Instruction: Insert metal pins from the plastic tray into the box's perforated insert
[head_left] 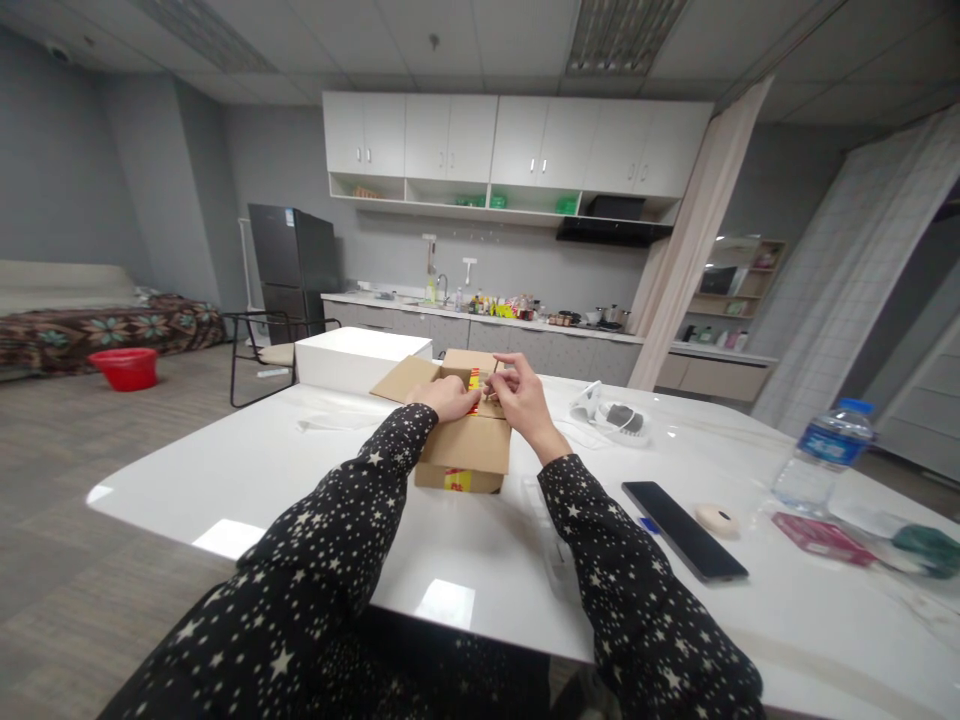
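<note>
An opened cardboard box (463, 443) stands on the white table in front of me, flaps folded outward. Red and yellow printed tape (458, 480) runs down its near side, and another strip (474, 378) shows upright between my hands. My left hand (448, 399) is over the box opening, fingers curled with their tips by that strip; what they hold is hidden. At the opening's right side, my right hand (523, 398) has thumb and fingers closed in a pinch around something small that I cannot make out. The box's contents are mostly hidden.
A white box (364, 345) sits behind to the left. On the right lie a black phone (684, 530), a round beige case (716, 519), a red packet (821, 539) and a water bottle (823, 455). A white corded device (619, 418) is further back.
</note>
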